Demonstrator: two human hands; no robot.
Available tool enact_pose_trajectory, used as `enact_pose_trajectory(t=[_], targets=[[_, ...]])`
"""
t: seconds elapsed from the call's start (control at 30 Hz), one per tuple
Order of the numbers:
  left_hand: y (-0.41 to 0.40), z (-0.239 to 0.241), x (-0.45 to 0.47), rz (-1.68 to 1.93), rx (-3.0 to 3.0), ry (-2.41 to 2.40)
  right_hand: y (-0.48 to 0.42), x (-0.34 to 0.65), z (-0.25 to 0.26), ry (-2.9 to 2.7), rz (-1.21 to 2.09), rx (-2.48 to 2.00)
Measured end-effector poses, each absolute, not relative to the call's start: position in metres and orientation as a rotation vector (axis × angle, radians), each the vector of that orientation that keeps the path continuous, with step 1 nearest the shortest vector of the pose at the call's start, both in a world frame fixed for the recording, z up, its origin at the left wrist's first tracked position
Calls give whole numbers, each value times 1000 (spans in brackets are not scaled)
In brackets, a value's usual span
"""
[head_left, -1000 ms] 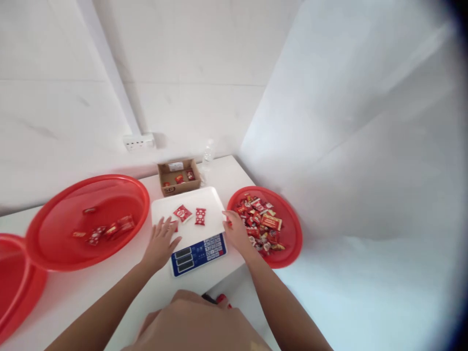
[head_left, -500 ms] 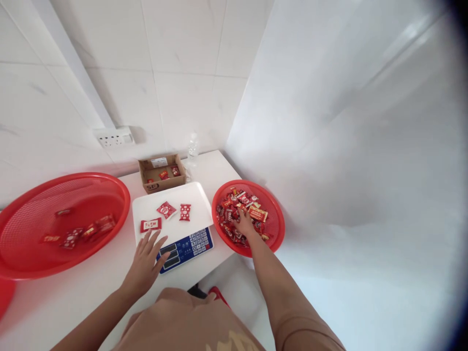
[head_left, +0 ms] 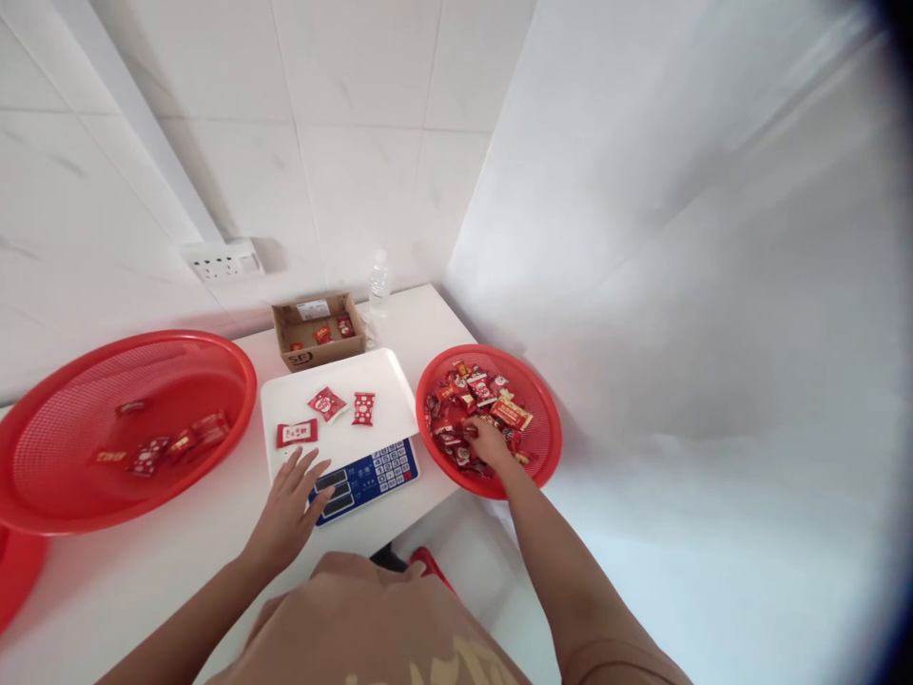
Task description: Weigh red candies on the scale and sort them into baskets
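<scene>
My left hand (head_left: 289, 509) lies with fingers spread at the near left edge of the white scale tray (head_left: 385, 376), beside the scale's blue keypad panel (head_left: 367, 482); it holds nothing. On the tray are three red wrapped candies: a flat one with a white label (head_left: 297, 433), a squarish one (head_left: 327, 404) and a white-dotted one (head_left: 363, 409). My right hand (head_left: 489, 445) reaches into the right red basket (head_left: 546, 409), among a pile of wrapped candies (head_left: 481, 385). Its fingers are bent together around a dark red wrapped candy (head_left: 470, 431), partly hidden by them.
A larger red basket (head_left: 235, 352) with several candies stands on the left, with part of another red one (head_left: 18, 576) below it. Behind the scale are a cardboard box (head_left: 324, 352) holding a few candies and a clear bottle (head_left: 379, 276). White walls enclose the back and right.
My right hand has drawn slightly toward me within the basket, and its fingers have closed on a candy. My left hand stays in place at the scale. The view has shifted slightly.
</scene>
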State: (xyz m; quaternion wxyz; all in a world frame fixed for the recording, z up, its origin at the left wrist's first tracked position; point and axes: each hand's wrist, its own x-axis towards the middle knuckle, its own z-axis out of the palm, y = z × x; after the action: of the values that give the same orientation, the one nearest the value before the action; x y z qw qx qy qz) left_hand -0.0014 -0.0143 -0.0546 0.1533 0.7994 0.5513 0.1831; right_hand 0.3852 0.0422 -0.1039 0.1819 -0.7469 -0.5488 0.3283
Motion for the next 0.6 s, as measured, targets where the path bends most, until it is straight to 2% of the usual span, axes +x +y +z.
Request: enact_pose_trajectory(t=[0.3,0.6], targets=[[-12,-47,5,529,2267,1578,37,407,-84,-1146,948,-2051],[-19,-48,-3,519,2303,1586,39,405,-84,-1003,1024,-2030]])
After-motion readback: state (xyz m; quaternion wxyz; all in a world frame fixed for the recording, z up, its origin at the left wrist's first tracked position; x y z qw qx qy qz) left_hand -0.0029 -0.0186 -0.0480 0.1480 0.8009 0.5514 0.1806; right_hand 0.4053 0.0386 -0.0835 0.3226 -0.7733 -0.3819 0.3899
